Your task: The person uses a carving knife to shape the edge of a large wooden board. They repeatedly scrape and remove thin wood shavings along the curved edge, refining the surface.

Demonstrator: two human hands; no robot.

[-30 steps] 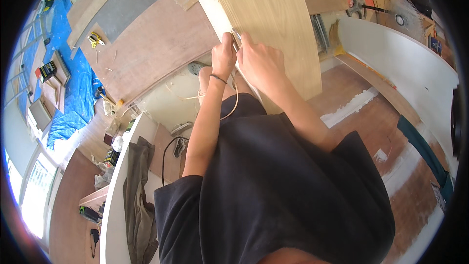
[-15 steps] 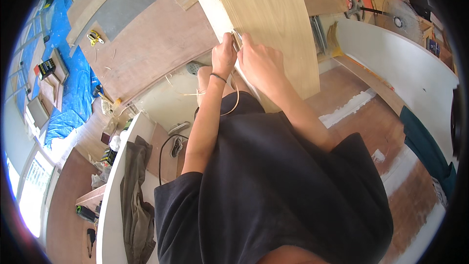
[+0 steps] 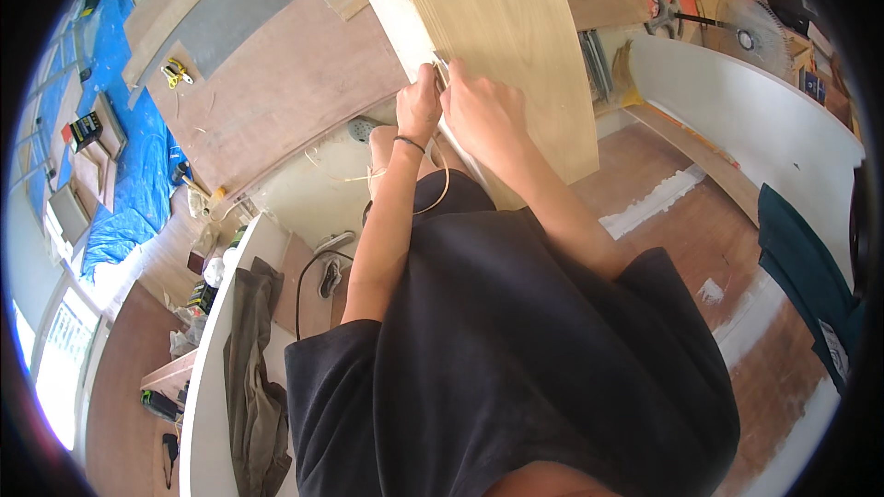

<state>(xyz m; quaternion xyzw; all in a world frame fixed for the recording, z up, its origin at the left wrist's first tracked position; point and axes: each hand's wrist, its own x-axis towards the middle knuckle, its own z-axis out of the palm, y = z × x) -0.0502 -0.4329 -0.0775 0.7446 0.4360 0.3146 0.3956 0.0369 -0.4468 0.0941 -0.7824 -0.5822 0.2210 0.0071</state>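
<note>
A pale wood-grain panel (image 3: 506, 28) with a whitish long edge (image 3: 396, 9) stands in front of me. At that edge my left hand (image 3: 420, 109) is closed in a pinch, a dark band round its wrist. A thin pale strip (image 3: 448, 182) leads up to its fingers and hangs in a loose curl over my leg. Right beside it, my right hand (image 3: 483, 112) is closed on a slim metal-tipped tool (image 3: 439, 60), whose narrow point shows past the fingers along the edge. The tool's body is hidden in the hand, so its kind cannot be told.
Yellow-handled pliers or snips (image 3: 175, 72) lie on a brown board (image 3: 276, 83) at left. Blue sheeting (image 3: 138, 202) covers ground farther left. A curved white panel (image 3: 737, 83) and a fan (image 3: 750, 37) stand at right. Dark cloth (image 3: 249, 377) drapes over another white panel (image 3: 207, 377).
Both hands keep their grip at the panel's edge, with the right hand shifted slightly left, closer to the left hand. The view has moved a little.
</note>
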